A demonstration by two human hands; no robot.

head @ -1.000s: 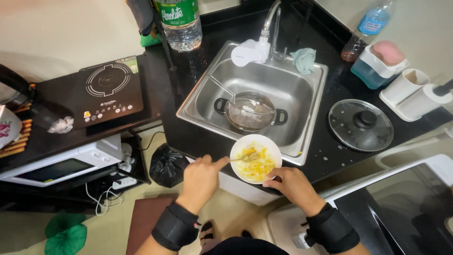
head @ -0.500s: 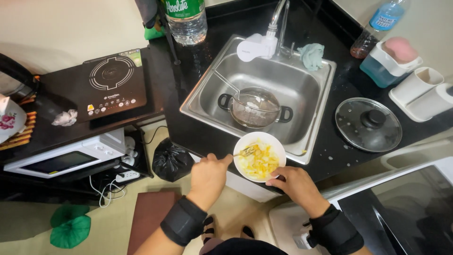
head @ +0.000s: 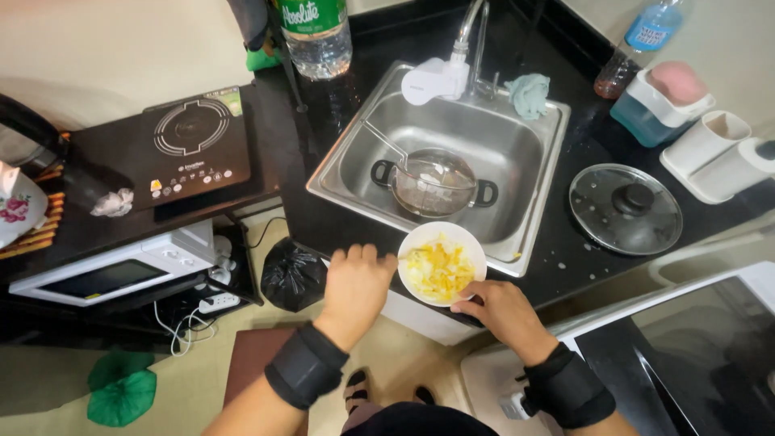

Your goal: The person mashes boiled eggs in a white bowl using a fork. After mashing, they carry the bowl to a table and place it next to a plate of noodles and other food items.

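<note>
A white bowl (head: 464, 239) of yellow food sits at the front edge of the black counter, just before the steel sink (head: 517, 153). My right hand (head: 496, 311) grips the bowl's near rim from below. My left hand (head: 355, 282) is closed on a utensil handle that reaches into the bowl's left side; the utensil itself is mostly hidden. Both wrists wear black bands. In the sink stands a two-handled pot (head: 436, 184) with water and a ladle leaning in it.
A glass pot lid (head: 626, 208) lies right of the sink. An induction cooktop (head: 190, 149) and a microwave (head: 113, 270) stand at the left. A water bottle (head: 316, 36), faucet (head: 472, 32), teal cloth (head: 529, 93) and soap holders (head: 662, 101) line the back. A black bag (head: 292, 274) lies on the floor.
The view has drifted slightly. My left hand has closed over the utensil at the bowl's left rim; my right hand keeps its hold on the bowl.
</note>
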